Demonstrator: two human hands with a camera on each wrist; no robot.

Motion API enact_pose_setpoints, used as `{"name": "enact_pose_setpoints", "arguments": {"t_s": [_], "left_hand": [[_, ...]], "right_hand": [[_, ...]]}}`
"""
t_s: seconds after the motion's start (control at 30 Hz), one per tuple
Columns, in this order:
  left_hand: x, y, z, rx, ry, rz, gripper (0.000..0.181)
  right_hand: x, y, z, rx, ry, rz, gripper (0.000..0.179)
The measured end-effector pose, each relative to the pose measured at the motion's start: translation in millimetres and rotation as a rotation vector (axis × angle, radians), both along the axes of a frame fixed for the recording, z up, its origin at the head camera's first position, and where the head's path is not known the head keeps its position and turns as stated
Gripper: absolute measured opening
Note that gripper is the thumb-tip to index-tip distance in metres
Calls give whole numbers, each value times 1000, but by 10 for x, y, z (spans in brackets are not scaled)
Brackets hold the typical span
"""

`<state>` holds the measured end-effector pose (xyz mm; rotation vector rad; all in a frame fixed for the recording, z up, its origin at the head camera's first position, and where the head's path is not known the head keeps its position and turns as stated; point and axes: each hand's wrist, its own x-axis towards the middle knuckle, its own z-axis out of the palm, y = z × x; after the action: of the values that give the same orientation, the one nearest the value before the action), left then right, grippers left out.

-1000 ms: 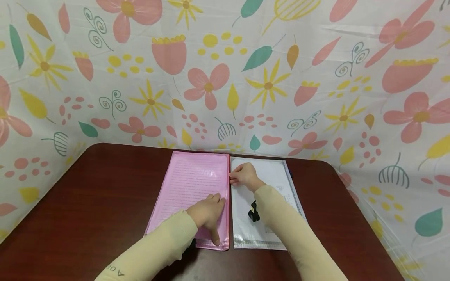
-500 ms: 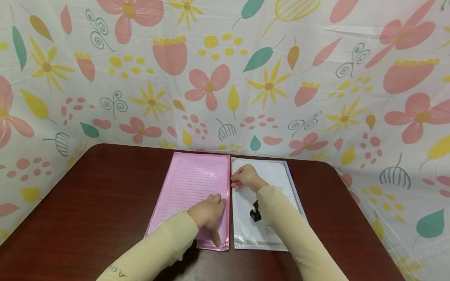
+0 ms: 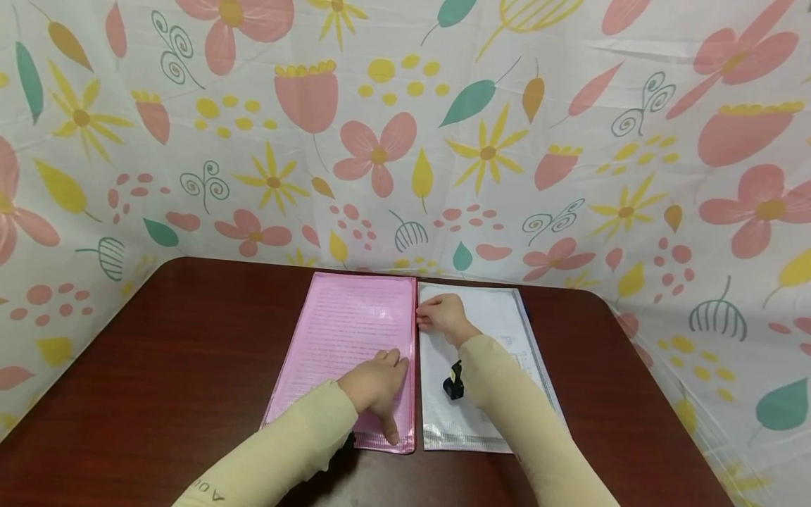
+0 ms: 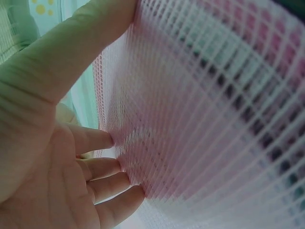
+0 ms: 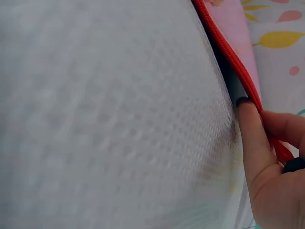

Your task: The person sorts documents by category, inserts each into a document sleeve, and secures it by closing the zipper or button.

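1. The head view shows the whole layout: a pink mesh pouch (image 3: 351, 352) lies flat on the table (image 3: 158, 366), with a white mesh pouch (image 3: 488, 366) just beside it on the right, their long edges touching or nearly so.
2. The left wrist view alone shows the left hand (image 4: 62, 157) up close: its fingers (image 4: 102, 167) lie fairly straight against the pink mesh, thumb spread apart, pressing the pouch flat rather than gripping it.
3. The right wrist view alone shows a red zipper (image 5: 228, 52) running along the pink pouch's edge, and the right hand (image 5: 269, 162) with its fingers curled, pinching at that zipper line. A small dark part sits between the fingers; whether it is the slider is hard to tell.
4. In the head view the left hand (image 3: 375, 384) rests on the pink pouch's lower right part, and the right hand (image 3: 443, 318) sits at the seam between the two pouches, towards their far end.
5. The pink pouch is a translucent grid mesh, with lines of print showing faintly through it.
6. The table is dark reddish-brown with rounded corners.
7. A floral cloth (image 3: 405, 141), white with pink, yellow and teal flowers and leaves, walls in the table on three sides.
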<state>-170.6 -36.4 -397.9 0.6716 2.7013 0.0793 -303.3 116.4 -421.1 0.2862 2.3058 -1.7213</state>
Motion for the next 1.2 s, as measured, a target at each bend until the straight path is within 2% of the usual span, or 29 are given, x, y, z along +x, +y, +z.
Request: {"name": "enact_pose_setpoints", "arguments": {"t_s": [0.27, 1.0, 1.2], "left_hand": [[0, -2, -2, -4, 12, -13, 138], [-13, -7, 4, -26, 24, -20, 136], [-2, 4, -4, -26, 29, -38, 136]], "right_hand": [[-120, -47, -29, -49, 62, -75, 15], [-277, -122, -70, -165, 28, -177, 18], [-338, -105, -4, -169, 98, -213, 18]]}}
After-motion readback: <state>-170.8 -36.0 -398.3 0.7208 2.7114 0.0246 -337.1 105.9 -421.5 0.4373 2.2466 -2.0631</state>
